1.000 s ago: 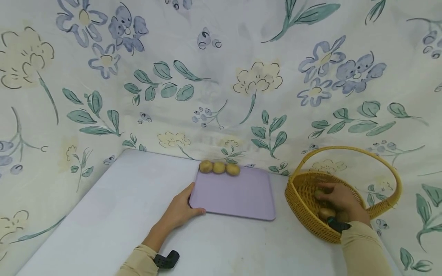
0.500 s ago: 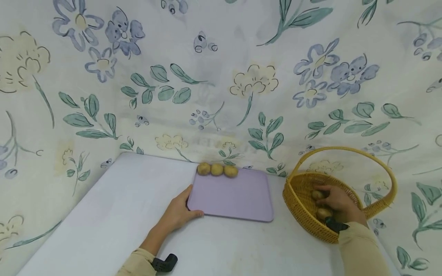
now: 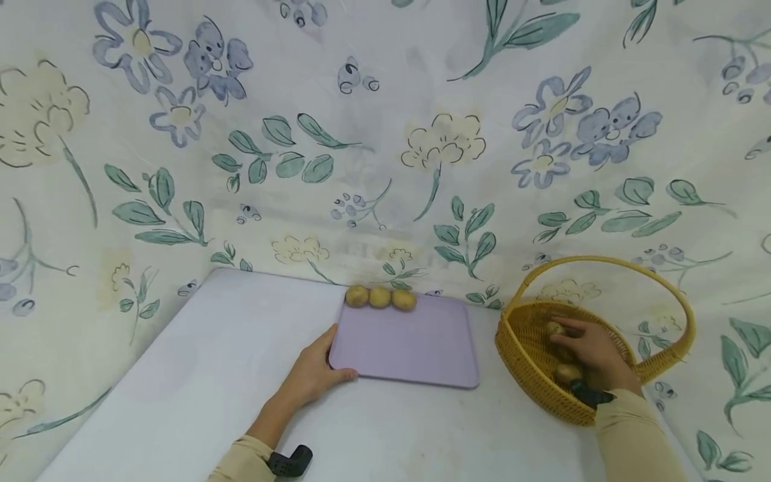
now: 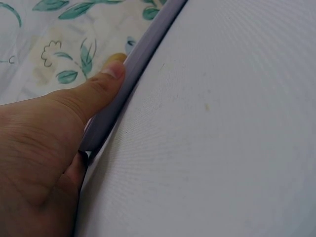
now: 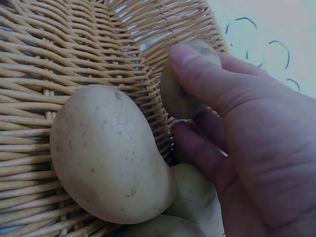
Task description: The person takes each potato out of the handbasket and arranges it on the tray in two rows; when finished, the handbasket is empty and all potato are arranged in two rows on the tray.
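At the near left corner of a lilac tray (image 3: 409,345), my left hand (image 3: 308,377) grips the rim. Its thumb lies along the front edge and the fingers reach round the left side. Three potatoes (image 3: 380,297) stand in a row along the tray's far edge, from the left corner. Inside a wicker basket (image 3: 530,380) on the right, my right hand (image 3: 593,349) pinches a small potato (image 5: 172,94) between thumb and fingers. Below it, a larger potato (image 5: 108,153) lies against the weave, with more potatoes (image 5: 190,190) partly hidden by the hand.
The basket's tall arched handle (image 3: 602,258) rises over the right hand. Both tray and basket stand on a white table (image 3: 241,335). Flower-patterned cloth (image 3: 385,134) hangs right behind the tray and basket.
In the basket, the right hand's fingers have closed on the small potato, which sits slightly higher than half a second ago. The left hand and tray keep their place.
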A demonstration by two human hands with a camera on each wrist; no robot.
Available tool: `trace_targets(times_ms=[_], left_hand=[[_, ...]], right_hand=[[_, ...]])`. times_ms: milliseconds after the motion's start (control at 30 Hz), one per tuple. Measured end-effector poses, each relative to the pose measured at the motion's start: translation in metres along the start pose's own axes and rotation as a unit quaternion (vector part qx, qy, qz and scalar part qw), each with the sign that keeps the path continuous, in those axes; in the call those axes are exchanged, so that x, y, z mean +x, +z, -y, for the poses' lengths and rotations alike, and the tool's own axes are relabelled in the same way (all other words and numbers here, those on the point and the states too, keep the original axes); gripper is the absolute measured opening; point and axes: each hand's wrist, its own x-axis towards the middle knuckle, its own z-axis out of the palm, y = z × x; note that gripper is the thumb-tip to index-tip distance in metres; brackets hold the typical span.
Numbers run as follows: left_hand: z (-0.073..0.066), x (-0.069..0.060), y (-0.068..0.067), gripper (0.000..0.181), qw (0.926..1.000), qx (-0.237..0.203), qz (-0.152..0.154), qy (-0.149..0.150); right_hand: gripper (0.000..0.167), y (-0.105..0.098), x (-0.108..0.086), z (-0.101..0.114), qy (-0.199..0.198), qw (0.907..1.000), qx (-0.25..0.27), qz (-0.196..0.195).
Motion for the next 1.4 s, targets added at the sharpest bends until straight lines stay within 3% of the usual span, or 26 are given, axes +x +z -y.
trace_targets(times_ms=[100, 333, 533, 633, 767, 867, 1033, 1167, 1400], left_hand=[[0.000, -0.001, 0.002, 0.115, 1.0000, -0.003, -0.001, 0.001], [0.000, 0.001, 0.003, 0.115, 0.9999, 0.010, -0.008, 0.008], [0.000, 0.002, 0.001, 0.115, 0.9999, 0.016, -0.003, 0.004], [-0.001, 0.005, 0.002, 0.116, 0.9999, 0.015, -0.003, 0.003], [0.000, 0.006, 0.003, 0.116, 0.9999, 0.016, 0.000, 0.002], [0.000, 0.004, 0.003, 0.117, 0.9999, 0.016, 0.006, -0.002], [0.000, 0.003, -0.002, 0.117, 0.9999, 0.014, 0.006, -0.001], [0.000, 0.003, -0.003, 0.117, 0.9998, 0.017, 0.008, 0.000], [0.000, 0.003, 0.001, 0.117, 0.9998, 0.012, 0.013, -0.006]], right_hand=[[0.075, 0.000, -0.002, 0.000, -0.001, 0.9999, -0.012, -0.007], [0.074, 0.001, -0.003, -0.001, -0.002, 0.9995, 0.031, -0.008], [0.076, 0.000, -0.001, 0.000, 0.010, 0.9994, 0.031, -0.009], [0.078, -0.005, -0.001, 0.004, 0.026, 0.9995, 0.010, -0.017], [0.077, -0.013, -0.003, 0.008, 0.014, 0.9949, -0.094, -0.033], [0.075, -0.017, -0.007, 0.009, 0.002, 0.9904, -0.129, -0.048], [0.071, -0.017, -0.012, 0.019, -0.019, 0.9941, -0.070, -0.080], [0.064, -0.016, -0.017, 0.035, -0.054, 0.9926, -0.060, -0.091], [0.059, -0.016, -0.035, 0.058, -0.079, 0.9936, -0.058, -0.056]])
